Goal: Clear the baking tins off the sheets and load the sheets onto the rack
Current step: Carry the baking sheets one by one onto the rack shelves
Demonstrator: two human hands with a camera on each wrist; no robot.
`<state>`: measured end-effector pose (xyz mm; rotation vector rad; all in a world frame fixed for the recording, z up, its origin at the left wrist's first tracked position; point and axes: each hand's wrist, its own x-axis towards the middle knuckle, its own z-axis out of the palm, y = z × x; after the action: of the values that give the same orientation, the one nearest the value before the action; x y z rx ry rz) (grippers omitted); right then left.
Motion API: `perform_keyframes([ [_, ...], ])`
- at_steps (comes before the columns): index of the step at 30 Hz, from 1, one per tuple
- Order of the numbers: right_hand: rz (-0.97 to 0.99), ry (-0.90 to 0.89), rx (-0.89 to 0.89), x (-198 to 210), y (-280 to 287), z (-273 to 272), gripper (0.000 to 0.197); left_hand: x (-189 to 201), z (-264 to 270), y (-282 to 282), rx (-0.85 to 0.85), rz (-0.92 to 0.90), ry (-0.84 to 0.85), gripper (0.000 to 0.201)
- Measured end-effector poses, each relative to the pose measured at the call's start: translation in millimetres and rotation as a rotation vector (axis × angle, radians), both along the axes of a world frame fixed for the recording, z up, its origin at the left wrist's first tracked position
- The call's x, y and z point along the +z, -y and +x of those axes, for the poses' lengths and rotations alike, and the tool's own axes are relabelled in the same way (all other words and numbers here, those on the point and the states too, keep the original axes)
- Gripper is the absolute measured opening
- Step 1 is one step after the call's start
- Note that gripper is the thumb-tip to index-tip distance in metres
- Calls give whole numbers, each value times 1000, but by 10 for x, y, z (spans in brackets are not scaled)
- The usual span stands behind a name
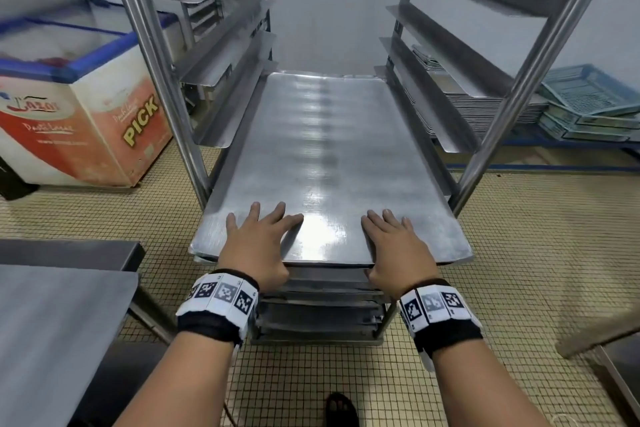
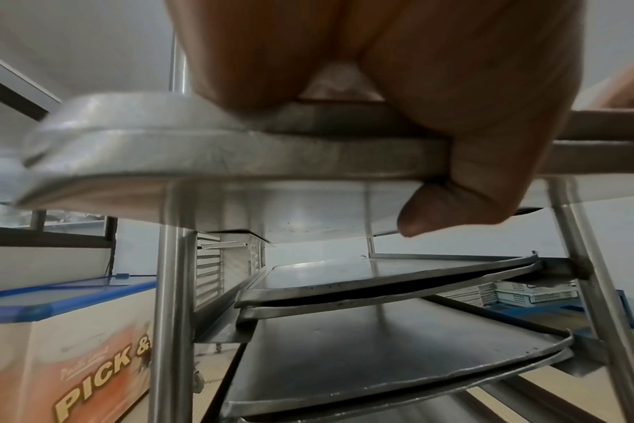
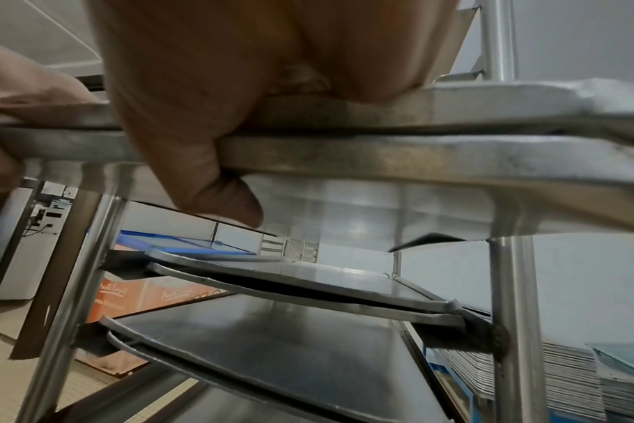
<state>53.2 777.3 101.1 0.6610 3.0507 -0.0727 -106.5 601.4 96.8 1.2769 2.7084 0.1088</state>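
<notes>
Thumbs first: in both wrist views a thumb (image 2: 449,206) hooks under the near rim of the sheet (image 1: 332,163), while the fingers (image 1: 273,218) lie spread and nearly straight on its top face. So the left hand (image 1: 259,246) and the right hand (image 1: 394,246) each pinch that near edge between thumb below and fingers above, set well apart along the front edge. From the wrist views it looks as though two rims lie one on the other under the hands, so this may be a pair of sheets held together; I cannot be sure. The sheet already sits between the uprights of the rack (image 1: 152,45), most of its length inside on a pair of side runners, its front end jutting out toward the person. Lower levels already carry sheets (image 2: 388,274), stacked in twos. No baking tins lie on the surface, so the clearing seems done for this one and the step in hand is the loading. The next move calls for an even push from both hands, kept level so neither side rim rides off its runner, until the front edge sits flush with the ones below. A freezer chest (image 1: 79,104) stands to the left, and stacked trays (image 1: 491,107) beyond the rack to the right.
</notes>
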Motion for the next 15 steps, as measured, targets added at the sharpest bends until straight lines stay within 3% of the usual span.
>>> perform_keyframes([
  [15,-3,-21,27,33,-719,-823,73,63,-806,-682,10,11,16,96],
])
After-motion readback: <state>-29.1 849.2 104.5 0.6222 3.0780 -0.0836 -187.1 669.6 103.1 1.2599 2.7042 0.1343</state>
